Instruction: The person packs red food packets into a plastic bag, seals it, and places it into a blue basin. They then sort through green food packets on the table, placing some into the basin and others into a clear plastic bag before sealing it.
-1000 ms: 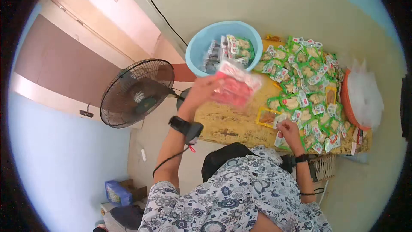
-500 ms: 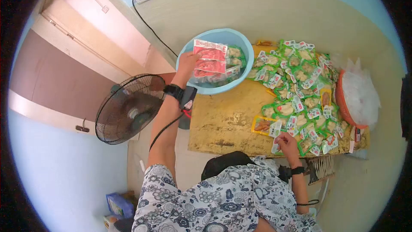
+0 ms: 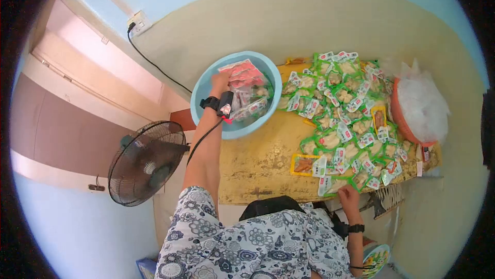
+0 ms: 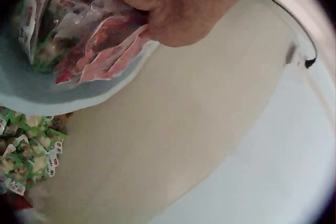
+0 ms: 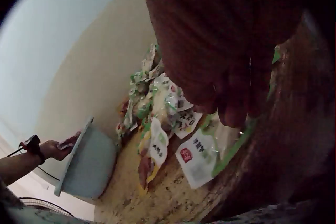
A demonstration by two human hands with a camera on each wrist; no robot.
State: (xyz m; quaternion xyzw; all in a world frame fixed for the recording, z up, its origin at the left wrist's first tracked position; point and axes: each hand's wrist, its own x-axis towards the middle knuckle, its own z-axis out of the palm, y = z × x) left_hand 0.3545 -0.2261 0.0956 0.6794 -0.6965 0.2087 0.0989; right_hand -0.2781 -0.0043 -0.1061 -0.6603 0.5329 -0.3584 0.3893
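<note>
In the head view, my left hand (image 3: 221,80) reaches into the light-blue basin (image 3: 277,80) and grips the edge of red-and-white printed packets (image 3: 242,72). The left wrist view shows curled fingers (image 4: 152,14) at one end of these packets, which hang fanned above the other bags (image 4: 52,45). My right hand (image 3: 349,199) is low at the table's front edge, fingers bent down over a green-edged clear packet with a white label (image 5: 197,158). Its fingertips overlap the packet in the right wrist view; the thumb is hidden, so I cannot tell whether they pinch it.
Many green-edged food packets (image 3: 350,119) cover the yellow table (image 3: 258,160)'s right half. A yellow-edged packet (image 3: 304,164) lies near the front. An orange basket (image 3: 405,119) with clear plastic bags (image 3: 425,106) stands at right, a fan (image 3: 147,163) at left.
My left hand has carried the red packets from above the table up and left into the basin. The right hand has stayed by the packets at the front edge. The head view has shifted.
</note>
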